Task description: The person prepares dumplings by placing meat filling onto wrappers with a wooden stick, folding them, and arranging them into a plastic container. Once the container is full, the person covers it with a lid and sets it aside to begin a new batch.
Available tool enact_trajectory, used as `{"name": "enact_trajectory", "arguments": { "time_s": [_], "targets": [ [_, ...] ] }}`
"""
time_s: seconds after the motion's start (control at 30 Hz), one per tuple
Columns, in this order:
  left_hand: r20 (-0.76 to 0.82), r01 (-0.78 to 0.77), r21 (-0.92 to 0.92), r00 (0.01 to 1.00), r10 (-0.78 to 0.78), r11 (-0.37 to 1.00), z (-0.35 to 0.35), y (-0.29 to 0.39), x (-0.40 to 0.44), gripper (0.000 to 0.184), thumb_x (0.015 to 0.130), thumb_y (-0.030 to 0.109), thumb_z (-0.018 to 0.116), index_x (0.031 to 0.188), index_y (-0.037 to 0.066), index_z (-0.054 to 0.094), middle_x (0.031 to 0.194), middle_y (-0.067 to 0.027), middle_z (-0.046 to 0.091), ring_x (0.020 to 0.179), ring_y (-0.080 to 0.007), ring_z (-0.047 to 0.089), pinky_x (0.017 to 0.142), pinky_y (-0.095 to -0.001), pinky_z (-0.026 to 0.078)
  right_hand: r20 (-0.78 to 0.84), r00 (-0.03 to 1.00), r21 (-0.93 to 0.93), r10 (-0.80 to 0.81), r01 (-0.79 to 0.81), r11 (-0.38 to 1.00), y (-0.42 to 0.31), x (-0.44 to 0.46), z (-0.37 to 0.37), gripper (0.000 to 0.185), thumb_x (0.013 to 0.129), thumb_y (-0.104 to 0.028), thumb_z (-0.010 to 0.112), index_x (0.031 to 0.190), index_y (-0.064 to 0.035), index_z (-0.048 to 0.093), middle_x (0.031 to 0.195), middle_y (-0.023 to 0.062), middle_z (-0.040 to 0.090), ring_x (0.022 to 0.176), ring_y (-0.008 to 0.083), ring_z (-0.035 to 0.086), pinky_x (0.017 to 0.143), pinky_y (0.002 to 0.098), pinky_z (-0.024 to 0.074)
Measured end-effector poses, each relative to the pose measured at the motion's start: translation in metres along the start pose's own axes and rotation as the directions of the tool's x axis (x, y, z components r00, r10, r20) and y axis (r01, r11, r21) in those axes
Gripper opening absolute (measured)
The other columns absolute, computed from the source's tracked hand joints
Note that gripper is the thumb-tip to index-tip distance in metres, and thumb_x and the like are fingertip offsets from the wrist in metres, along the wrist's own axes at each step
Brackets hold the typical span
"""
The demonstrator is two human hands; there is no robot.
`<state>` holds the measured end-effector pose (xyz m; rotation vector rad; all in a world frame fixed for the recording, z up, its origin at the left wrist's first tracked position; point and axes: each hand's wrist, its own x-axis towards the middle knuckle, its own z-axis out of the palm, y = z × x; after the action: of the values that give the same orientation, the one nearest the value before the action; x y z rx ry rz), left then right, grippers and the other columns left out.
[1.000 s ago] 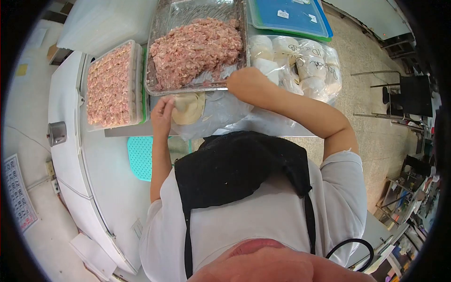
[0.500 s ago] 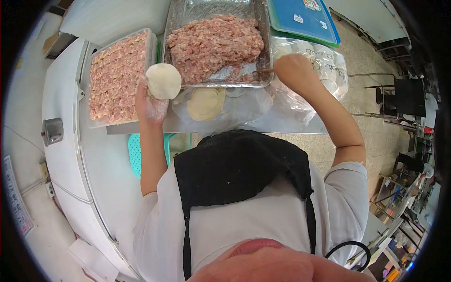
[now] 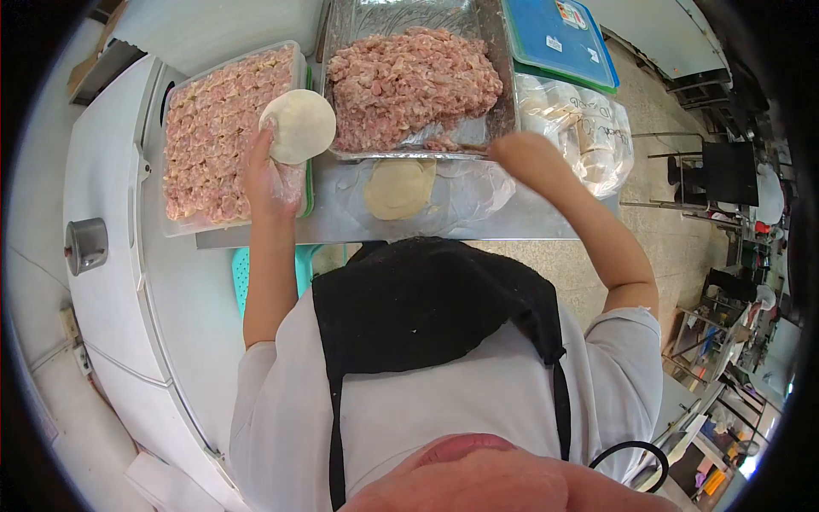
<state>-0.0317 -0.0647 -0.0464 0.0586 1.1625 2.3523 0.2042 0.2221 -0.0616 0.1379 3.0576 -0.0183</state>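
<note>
My left hand [image 3: 271,175], dusted with flour, pinches a round pale dumpling wrapper [image 3: 300,126] near its lower left side. My right hand [image 3: 522,160] is closed around a thin brown spatula-like tool [image 3: 474,148], mostly hidden by the fist. A small lump of ground meat [image 3: 441,143] is at the tool's tip, by the near rim of the metal tray [image 3: 510,107]. A large mound of ground meat [image 3: 414,81] lies in that tray. Below it, more round wrappers [image 3: 398,189] lie on plastic film.
Left of the tray is a clear plastic container [image 3: 189,229] packed with rows of meat-filled dumplings [image 3: 223,136]. A bag of wrapper stacks [image 3: 584,128] and blue lids [image 3: 559,38] are at the right. A turquoise perforated stool or basket [image 3: 241,277] is under the table edge.
My right hand has come slightly down and nearer, with the tool and a meat lump now at the tray's near rim. The wrapper in my left hand is raised slightly. The camera view has shifted.
</note>
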Motion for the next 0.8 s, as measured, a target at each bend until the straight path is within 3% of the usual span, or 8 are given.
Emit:
{"name": "enact_trajectory", "arguments": {
  "time_s": [0.13,0.2,0.43,0.5,0.53,0.6,0.73,0.8],
  "targets": [
    [0.001,0.028,-0.143,1.000,-0.028,0.989,-0.001,-0.003,0.003,0.035,0.096,0.012,0.049,0.125,-0.007,0.048,0.123,-0.0189,0.057,0.114,-0.0288,0.057,0.099,-0.0419,0.048,0.139,0.987,-0.133,0.087,-0.068,0.989,-0.007,0.004,-0.050,0.017,0.083,-0.015,0.055,0.077,-0.0092,0.070,0.076,0.0154,0.067,0.074,0.0332,0.067,0.064,0.0453,0.0528],
    [-0.025,-0.051,0.187,0.998,0.056,0.981,0.009,0.000,-0.001,0.034,0.095,0.011,0.051,0.125,-0.006,0.048,0.121,-0.0180,0.058,0.111,-0.0278,0.059,0.096,-0.0414,0.050,0.160,0.977,-0.142,0.140,-0.117,0.983,-0.002,0.012,-0.045,0.019,0.085,-0.017,0.054,0.078,-0.0093,0.070,0.077,0.0157,0.067,0.075,0.0339,0.067,0.065,0.0461,0.0528],
    [-0.086,-0.197,0.064,0.976,0.202,0.978,0.003,-0.024,0.006,0.037,0.094,0.009,0.052,0.128,-0.005,0.046,0.121,-0.0180,0.058,0.109,-0.0275,0.060,0.092,-0.0410,0.052,0.229,0.965,0.164,0.127,-0.167,0.972,-0.038,0.040,-0.005,0.031,0.093,-0.029,0.051,0.089,-0.0054,0.070,0.080,0.0182,0.067,0.079,0.0342,0.067,0.069,0.0465,0.0515],
    [-0.103,-0.173,-0.061,0.981,0.166,0.983,0.002,-0.038,0.011,0.036,0.094,0.008,0.049,0.129,-0.003,0.045,0.121,-0.0184,0.058,0.108,-0.0296,0.060,0.091,-0.0434,0.052,0.110,0.994,0.620,-0.017,-0.055,0.783,-0.029,0.044,-0.001,0.038,0.096,-0.037,0.053,0.089,-0.0037,0.069,0.066,0.0142,0.061,0.060,0.0260,0.056,0.060,0.0383,0.0470],
    [-0.102,-0.178,-0.061,0.980,0.171,0.982,0.002,-0.044,0.013,0.036,0.094,0.008,0.049,0.129,-0.003,0.045,0.121,-0.0184,0.058,0.108,-0.0296,0.060,0.091,-0.0434,0.052,0.105,0.994,0.619,-0.020,-0.050,0.784,-0.028,0.042,0.000,0.038,0.096,-0.037,0.053,0.089,-0.0037,0.069,0.066,0.0142,0.061,0.060,0.0260,0.056,0.060,0.0383,0.0470],
    [0.030,0.011,-0.080,1.000,-0.008,0.997,0.015,-0.057,0.010,0.038,0.098,0.016,0.043,0.130,-0.004,0.043,0.128,-0.0199,0.053,0.118,-0.0319,0.055,0.101,-0.0485,0.045,-0.052,0.987,0.833,0.155,-0.043,0.552,-0.038,0.039,-0.018,0.034,0.095,-0.034,0.057,0.096,-0.0024,0.069,0.065,0.0102,0.060,0.059,0.0199,0.050,0.061,0.0334,0.0446],
    [0.199,0.165,-0.284,0.974,-0.111,0.945,0.077,-0.073,0.007,0.041,0.101,0.025,0.037,0.130,-0.004,0.042,0.128,-0.0208,0.052,0.119,-0.0346,0.053,0.104,-0.0502,0.040,0.003,0.972,0.850,0.234,-0.126,0.511,-0.034,0.055,-0.026,0.030,0.093,-0.029,0.057,0.100,-0.0013,0.069,0.077,0.0172,0.065,0.071,0.0312,0.061,0.071,0.0387,0.0486],
    [0.109,0.152,-0.449,0.987,-0.115,0.880,0.104,-0.071,0.009,0.047,0.101,0.033,0.038,0.131,-0.004,0.042,0.135,-0.0186,0.047,0.126,-0.0329,0.046,0.111,-0.0511,0.031,-0.447,0.876,0.712,0.178,0.228,0.664,-0.033,0.061,-0.005,0.030,0.095,-0.027,0.058,0.108,-0.0015,0.066,0.083,0.0114,0.066,0.069,0.0209,0.059,0.067,0.0320,0.0473]
  ]
}}
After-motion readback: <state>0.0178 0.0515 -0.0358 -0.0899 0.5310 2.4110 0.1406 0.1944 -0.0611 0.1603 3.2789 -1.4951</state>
